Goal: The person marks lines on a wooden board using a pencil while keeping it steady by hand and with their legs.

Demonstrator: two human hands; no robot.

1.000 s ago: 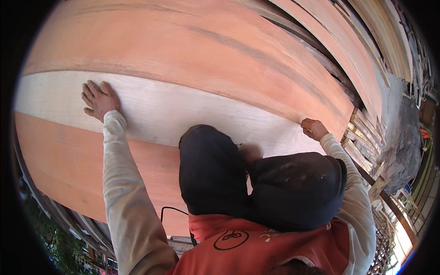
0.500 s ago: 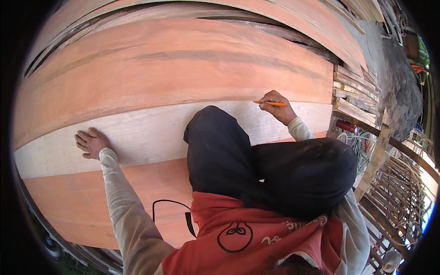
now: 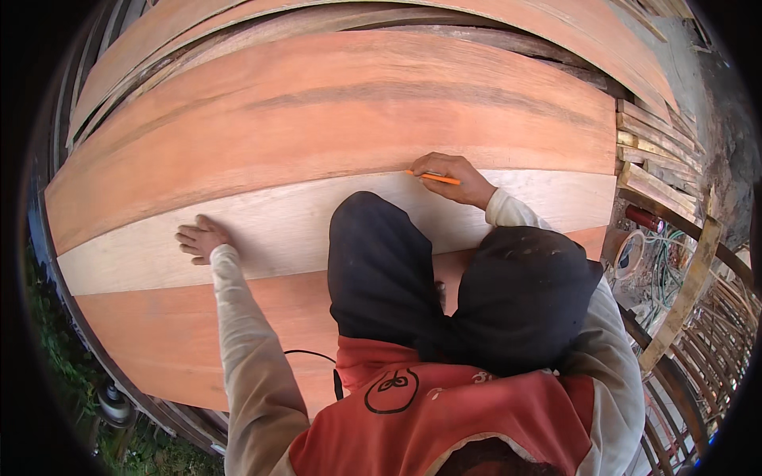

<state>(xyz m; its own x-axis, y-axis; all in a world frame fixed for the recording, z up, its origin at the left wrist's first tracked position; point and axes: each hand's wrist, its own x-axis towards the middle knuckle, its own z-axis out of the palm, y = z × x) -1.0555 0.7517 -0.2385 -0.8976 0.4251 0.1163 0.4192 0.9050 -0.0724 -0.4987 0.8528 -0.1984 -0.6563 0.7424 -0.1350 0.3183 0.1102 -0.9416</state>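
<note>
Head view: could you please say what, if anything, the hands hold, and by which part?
The right hand holds an orange pencil near its tip; the left hand holds nothing.

The broad reddish sheet (image 3: 357,111) is wood, matt and smooth-looking, with dark grain streaks reaching toward its right edge. The pale board (image 3: 278,208) lying along it is wood too, plain, fine-grained and matt. The orange pencil (image 3: 441,179) by the board's far edge looks smooth and evenly coated. Rough wooden slats (image 3: 657,189) show past the sheet's right edge. The dark trousers (image 3: 381,274) and red shirt (image 3: 484,408) are matt, creased cloth.
</note>
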